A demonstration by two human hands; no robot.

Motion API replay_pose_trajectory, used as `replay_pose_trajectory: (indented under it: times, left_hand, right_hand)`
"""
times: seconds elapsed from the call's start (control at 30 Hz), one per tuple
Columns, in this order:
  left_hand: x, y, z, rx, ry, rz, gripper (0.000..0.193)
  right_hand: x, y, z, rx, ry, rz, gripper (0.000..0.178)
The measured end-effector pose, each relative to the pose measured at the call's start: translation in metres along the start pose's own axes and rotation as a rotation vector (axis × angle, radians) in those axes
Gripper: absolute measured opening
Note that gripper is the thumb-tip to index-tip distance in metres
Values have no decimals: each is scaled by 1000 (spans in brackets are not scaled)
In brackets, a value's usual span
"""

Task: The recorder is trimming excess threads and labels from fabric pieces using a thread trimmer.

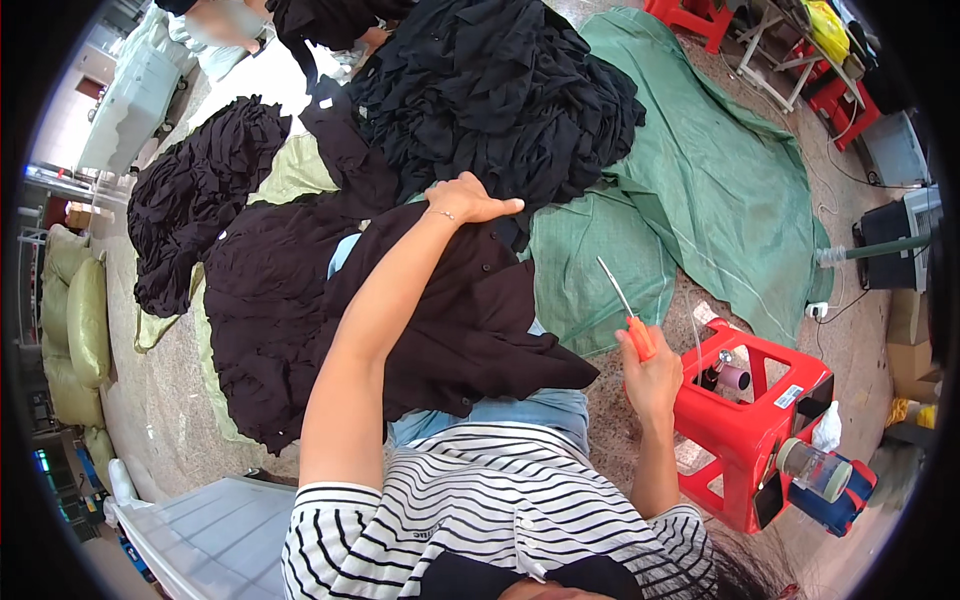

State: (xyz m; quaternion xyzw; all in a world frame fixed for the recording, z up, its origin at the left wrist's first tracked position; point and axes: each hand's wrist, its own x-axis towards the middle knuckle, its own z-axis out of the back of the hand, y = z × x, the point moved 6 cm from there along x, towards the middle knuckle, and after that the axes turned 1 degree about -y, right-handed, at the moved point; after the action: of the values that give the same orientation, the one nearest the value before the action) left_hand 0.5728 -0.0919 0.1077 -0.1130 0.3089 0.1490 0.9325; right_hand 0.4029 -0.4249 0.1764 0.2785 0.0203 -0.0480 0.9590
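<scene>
Head view, green tarp (720, 170) over speckled floor (160, 400), black garments (500, 90) heaped.

We cannot see the palm of the left hand (468, 200), pressed down into the dark garment (440, 320). The right hand (650, 375) closes its grip around the orange-handled scissors (628, 312), hiding most of the handle. Small things inside the red stool (750, 420) are too small to tell. Another person (240, 20) at the top edge is cut off and blurred. Our lap lies mostly covered by the garment.
</scene>
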Motion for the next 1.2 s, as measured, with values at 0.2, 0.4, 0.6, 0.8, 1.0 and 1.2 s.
replay_pose_trajectory:
  times: [0.2,0.4,0.6,0.8,1.0,1.2]
  left_hand:
    - [-38,-70,-27,143,-6,-311,134]
    - [-54,-70,-88,492,63,-494,53]
    - [-50,-52,-26,120,-261,-474,24]
    - [0,13,-12,-42,-177,-124,48]
    - [-6,-57,-38,382,-156,-183,62]
    - [34,-38,-68,-53,-341,-167,28]
  right_hand:
    - [3,-9,-5,-32,68,-92,33]
    - [8,14,-21,-19,52,57,34]
    - [-2,-8,-20,122,-64,143,33]
    - [30,-38,-86,229,51,516,32]
    - [19,-63,-118,137,149,904,28]
    - [-32,17,-75,-54,242,1139,30]
